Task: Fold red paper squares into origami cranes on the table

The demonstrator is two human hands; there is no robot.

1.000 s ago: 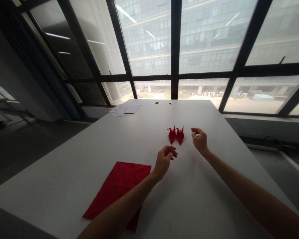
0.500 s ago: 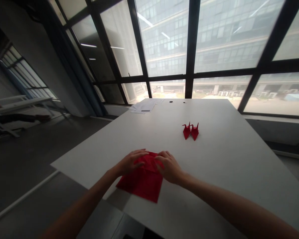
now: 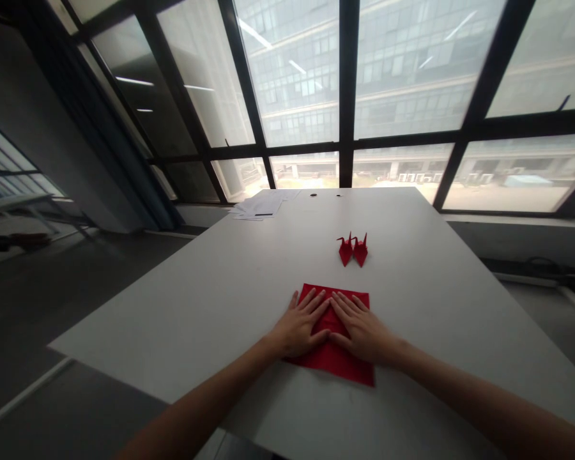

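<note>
A square sheet of red paper (image 3: 340, 363) lies on the white table near its front edge. My left hand (image 3: 301, 324) rests flat on the paper's left half with its fingers spread. Flat on the right half lies my right hand (image 3: 364, 329), its fingers also stretched out. The thumbs and fingertips of both hands come close together over the middle of the sheet, and the hands cover much of it. Beyond the paper stand two folded red paper cranes (image 3: 345, 251) side by side.
The white table (image 3: 196, 306) reaches back toward large framed windows (image 3: 287, 83). Loose white sheets (image 3: 259, 206) lie at its far left corner, with a thin dark object on them. A dark curtain (image 3: 110, 140) hangs at the left.
The red paper has shifted to the right in view and now lies flatter on the table. My hands, earlier curled at its far part, are now spread flat over its middle. The view has turned slightly.
</note>
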